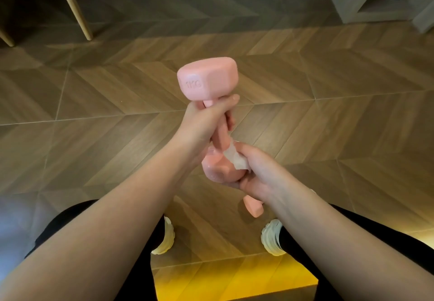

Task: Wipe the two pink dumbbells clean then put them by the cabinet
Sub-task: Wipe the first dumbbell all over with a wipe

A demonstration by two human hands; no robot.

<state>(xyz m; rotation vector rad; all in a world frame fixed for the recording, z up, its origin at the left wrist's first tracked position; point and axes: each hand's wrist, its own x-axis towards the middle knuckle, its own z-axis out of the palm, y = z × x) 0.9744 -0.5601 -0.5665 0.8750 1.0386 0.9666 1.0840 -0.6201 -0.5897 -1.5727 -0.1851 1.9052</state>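
Pink dumbbell (207, 78) mid-frame, held near upright, marked 1KG: rigid, light, smooth coating, probably slick where damp. Best hold looks to be the narrow handle. Left hand (204, 122) wrapped round handle just under top head. Right hand (257, 173) pinches white wipe (234, 158) against lower head. Second dumbbell (253, 206) on floor (117, 103) below, partly hidden.

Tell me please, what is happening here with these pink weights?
A person is wiping one pink dumbbell. The left hand grips its handle just under the upper head, marked 1KG. The right hand presses a crumpled white wipe against the handle near the lower head. The second pink dumbbell lies on the wooden floor between the white shoes, partly hidden behind the right hand.
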